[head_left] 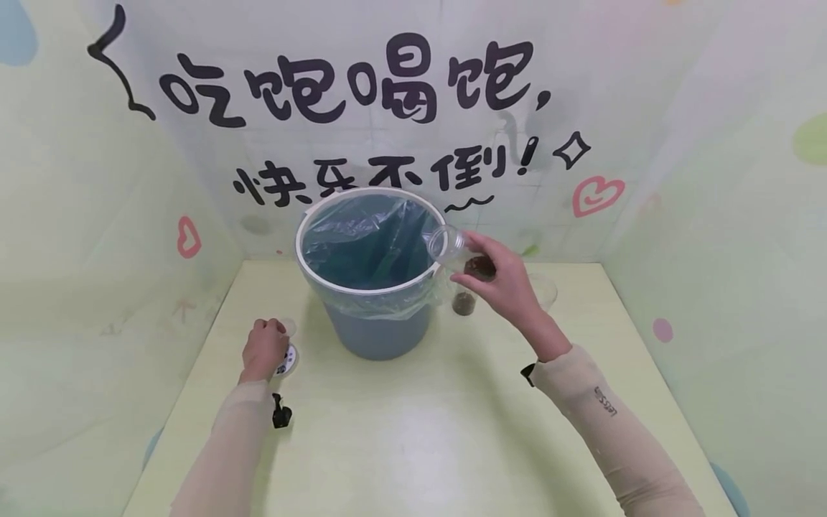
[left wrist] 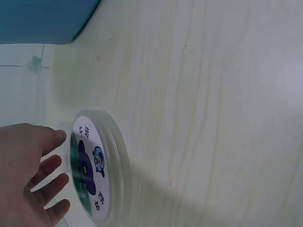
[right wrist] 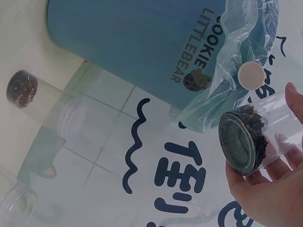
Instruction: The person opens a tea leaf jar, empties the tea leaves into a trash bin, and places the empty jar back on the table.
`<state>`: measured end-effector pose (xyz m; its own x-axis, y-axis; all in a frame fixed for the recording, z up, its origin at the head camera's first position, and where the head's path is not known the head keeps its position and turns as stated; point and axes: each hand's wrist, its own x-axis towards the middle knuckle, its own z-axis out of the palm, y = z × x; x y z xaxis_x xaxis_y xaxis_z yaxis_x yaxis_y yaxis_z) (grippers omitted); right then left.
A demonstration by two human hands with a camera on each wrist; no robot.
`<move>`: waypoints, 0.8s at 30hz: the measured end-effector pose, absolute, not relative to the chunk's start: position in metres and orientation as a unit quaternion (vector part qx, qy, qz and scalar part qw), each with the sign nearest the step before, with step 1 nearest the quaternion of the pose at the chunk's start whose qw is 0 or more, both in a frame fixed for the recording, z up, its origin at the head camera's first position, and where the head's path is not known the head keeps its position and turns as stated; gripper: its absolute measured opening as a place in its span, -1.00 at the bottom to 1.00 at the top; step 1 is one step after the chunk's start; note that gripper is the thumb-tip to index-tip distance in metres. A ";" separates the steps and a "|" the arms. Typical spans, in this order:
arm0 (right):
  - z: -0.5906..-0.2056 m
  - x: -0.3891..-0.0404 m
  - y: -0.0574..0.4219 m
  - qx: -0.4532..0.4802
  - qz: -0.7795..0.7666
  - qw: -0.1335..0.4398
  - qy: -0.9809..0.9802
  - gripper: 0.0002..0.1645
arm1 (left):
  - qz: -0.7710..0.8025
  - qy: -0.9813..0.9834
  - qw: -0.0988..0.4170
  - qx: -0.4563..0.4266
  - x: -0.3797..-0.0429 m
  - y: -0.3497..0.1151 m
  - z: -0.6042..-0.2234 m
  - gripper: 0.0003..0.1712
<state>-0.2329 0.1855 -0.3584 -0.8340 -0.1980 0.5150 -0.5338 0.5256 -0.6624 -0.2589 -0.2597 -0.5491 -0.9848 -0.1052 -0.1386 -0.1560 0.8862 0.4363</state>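
Observation:
My right hand [head_left: 507,283] grips a clear jar [right wrist: 279,125] on its side, with dark, dried, leaf-like bits gathered at its base. The jar's uncovered mouth points left and overlaps the rim of a lined blue bin [head_left: 381,334] in the head view. Over on the left, my left hand [left wrist: 28,172] has its fingers loosely bent with nothing between them. Beside its fingertips lies a round translucent lid [left wrist: 120,165] with a printed white, green and purple label. Another clear disc [head_left: 287,327] shows partly behind that hand in the head view.
A second clear jar [right wrist: 73,120] with brown bits at its bottom stands right of the bin. Farther right is another clear jar [head_left: 543,291]. Printed wall sheets rise behind and on both sides of the table [head_left: 388,438]. A thin plastic liner [head_left: 400,307] hangs over the bin's rim.

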 end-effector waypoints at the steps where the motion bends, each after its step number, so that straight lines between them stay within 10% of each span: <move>1: -0.358 -0.233 0.185 0.215 0.440 0.191 -0.851 -0.18 | 0.228 0.970 0.048 -0.063 -0.259 -0.259 -0.548 -0.69; 24: -0.343 -0.235 0.176 0.229 0.433 0.196 -0.850 -0.18 | 0.470 0.872 -0.134 0.018 -0.257 -0.208 -0.412 -0.50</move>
<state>-0.2349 0.1763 -0.3426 -0.8185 -0.2191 0.5311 -0.5583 0.5211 -0.6455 -0.2565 -0.2079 -0.4115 -0.9634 -0.0945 0.2509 0.1577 0.5570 0.8154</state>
